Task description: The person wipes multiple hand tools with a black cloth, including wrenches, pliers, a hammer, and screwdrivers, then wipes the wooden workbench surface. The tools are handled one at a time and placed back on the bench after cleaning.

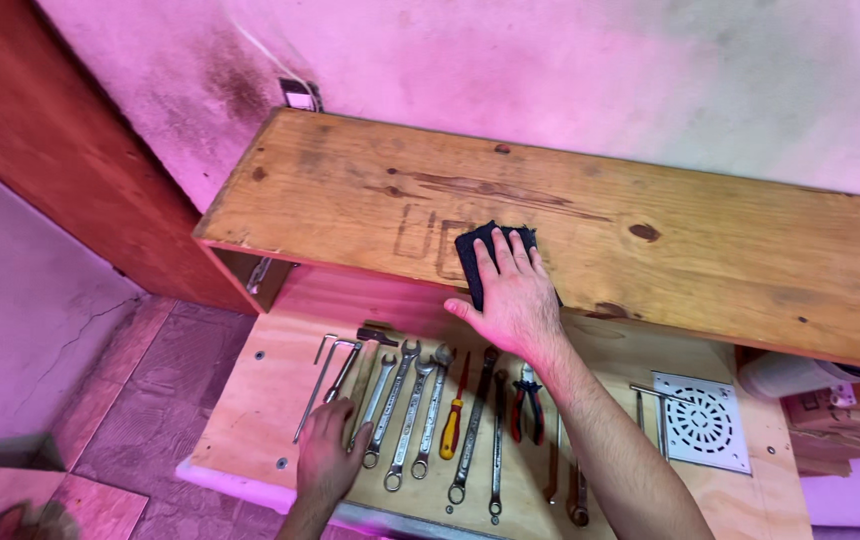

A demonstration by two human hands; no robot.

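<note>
The right hand (515,300) presses flat, fingers spread, on a soft dark cloth pad (480,255), likely light and limp, on the far wooden shelf (700,250), while the left hand (328,455) rests open on the near table (250,400) beside steel wrenches (400,410).

Bare forearms; left hand (327,457); right hand (513,296)
</note>
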